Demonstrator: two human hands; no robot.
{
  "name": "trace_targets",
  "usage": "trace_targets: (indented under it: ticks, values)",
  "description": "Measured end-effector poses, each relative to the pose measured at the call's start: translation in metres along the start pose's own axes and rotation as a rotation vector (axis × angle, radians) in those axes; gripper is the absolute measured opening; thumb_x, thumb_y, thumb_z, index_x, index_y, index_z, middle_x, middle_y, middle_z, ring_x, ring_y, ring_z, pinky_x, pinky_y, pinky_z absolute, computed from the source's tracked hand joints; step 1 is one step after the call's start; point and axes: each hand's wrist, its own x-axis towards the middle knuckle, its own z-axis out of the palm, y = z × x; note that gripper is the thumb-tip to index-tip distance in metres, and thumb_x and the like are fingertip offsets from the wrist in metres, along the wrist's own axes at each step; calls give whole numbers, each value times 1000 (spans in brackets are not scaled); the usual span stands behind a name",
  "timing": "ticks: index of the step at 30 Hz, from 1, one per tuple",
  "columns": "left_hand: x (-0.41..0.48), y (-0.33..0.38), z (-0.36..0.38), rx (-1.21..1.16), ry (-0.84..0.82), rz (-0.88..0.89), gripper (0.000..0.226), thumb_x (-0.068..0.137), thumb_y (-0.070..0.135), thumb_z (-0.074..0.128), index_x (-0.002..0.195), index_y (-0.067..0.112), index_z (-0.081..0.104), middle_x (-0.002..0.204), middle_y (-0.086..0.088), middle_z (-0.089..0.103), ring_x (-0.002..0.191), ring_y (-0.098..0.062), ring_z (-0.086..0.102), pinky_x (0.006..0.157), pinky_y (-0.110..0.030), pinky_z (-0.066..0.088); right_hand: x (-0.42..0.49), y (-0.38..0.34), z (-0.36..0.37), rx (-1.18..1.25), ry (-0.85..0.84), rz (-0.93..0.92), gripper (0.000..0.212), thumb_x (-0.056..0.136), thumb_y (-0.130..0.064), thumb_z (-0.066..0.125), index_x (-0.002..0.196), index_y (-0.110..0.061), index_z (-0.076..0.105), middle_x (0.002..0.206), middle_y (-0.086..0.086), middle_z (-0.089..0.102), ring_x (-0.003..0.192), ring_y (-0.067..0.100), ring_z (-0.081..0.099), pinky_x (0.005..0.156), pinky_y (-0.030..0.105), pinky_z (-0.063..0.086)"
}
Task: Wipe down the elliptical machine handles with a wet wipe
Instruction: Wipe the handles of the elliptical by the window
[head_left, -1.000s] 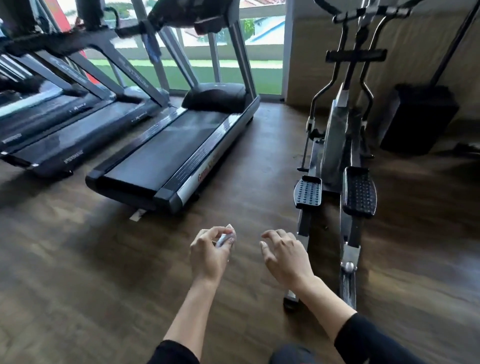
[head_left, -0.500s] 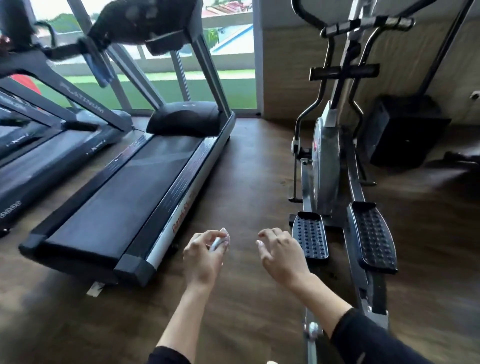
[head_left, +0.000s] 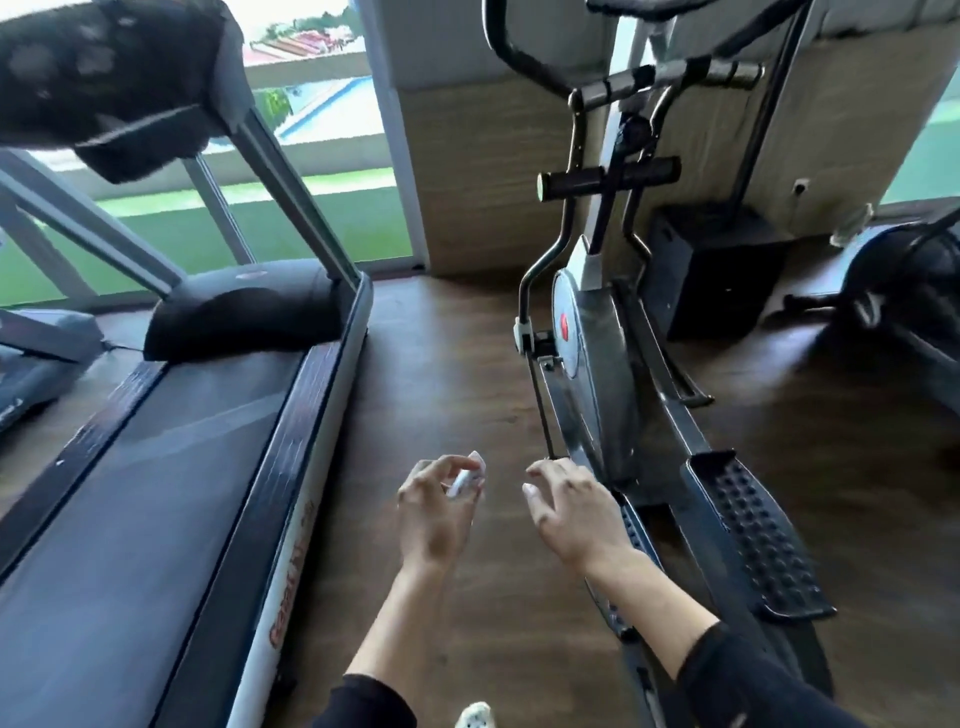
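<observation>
Underfoot, a dark wood-look floor (head_left: 447, 389) ran across the whole view. Largest on it was a treadmill (head_left: 171, 467) at the left, its long black belt reaching toward a window (head_left: 332, 208), with a second treadmill (head_left: 31, 353) just showing at the far left edge. To the right stood the elliptical machine (head_left: 597, 364), grey-bodied, well ahead of both hands. Its handles (head_left: 675, 78) were high at the top of the view, a padded bar with metal bands and a curved black grip beside it; a shorter black crossbar (head_left: 608, 179) sat lower on the post. Neither hand touched any of them. Behind the machine a black box (head_left: 717, 270) stood against the wall, and part of another dark machine (head_left: 909, 280) showed at the far right. One studded pedal (head_left: 753, 530) lay in plain sight to the right of the hands; the other pedal (head_left: 631, 525) was mostly hidden behind the right wrist.

Both forearms reached forward from black sleeves (head_left: 753, 686), palms down, the hands near each other but apart, over the strip of floor between treadmill and elliptical. The right hand (head_left: 571, 514) held nothing, its fingers loosely curled and hanging. The left hand (head_left: 434, 514) had fingers and thumb bent inward, pinching the wet wipe (head_left: 460, 483), a small white piece showing between the fingertips. A pale shoe tip (head_left: 475, 717) poked in at the bottom edge.
</observation>
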Motion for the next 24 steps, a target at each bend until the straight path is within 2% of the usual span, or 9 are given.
trace_targets:
  ticks: [6,11,16,18,22,24]
  values:
    - [114,-2,28,19,-162,81,15,73,22,79,75,35,73,78,8,64,63,-7,65,65,-28,54,91,-12,-3,22,90,145,32,97,-36,44,123,-23,56,126,-3,58,117,18,49,98,30,38]
    - [177,1,70,46,-274,128,18,73,21,80,75,36,72,80,7,66,70,-6,65,65,-12,43,147,9,-5,10,142,267,33,97,-36,43,125,-22,55,129,-2,57,119,19,49,100,32,38]
    - [236,23,128,3,-330,187,28,71,18,81,72,43,68,82,10,66,71,-9,66,69,-26,51,212,50,-19,-5,187,317,31,97,-36,43,123,-24,55,128,-3,57,117,18,50,98,32,40]
    - [262,35,151,-8,-333,229,32,71,18,82,71,46,67,82,10,65,71,-9,66,68,-28,53,244,66,-30,1,218,320,31,97,-36,43,123,-24,55,127,-3,57,116,18,50,97,31,40]
    - [322,70,194,18,-289,282,33,71,17,83,75,45,66,82,13,62,73,-9,64,66,-16,46,313,92,-63,12,248,287,32,97,-35,44,124,-24,55,126,-2,57,115,19,51,96,32,39]
    - [350,89,212,32,-251,295,30,70,17,83,76,43,68,81,13,63,72,-9,63,65,-16,44,346,103,-83,8,260,257,32,97,-35,43,124,-23,54,127,-2,57,115,19,51,97,32,40]
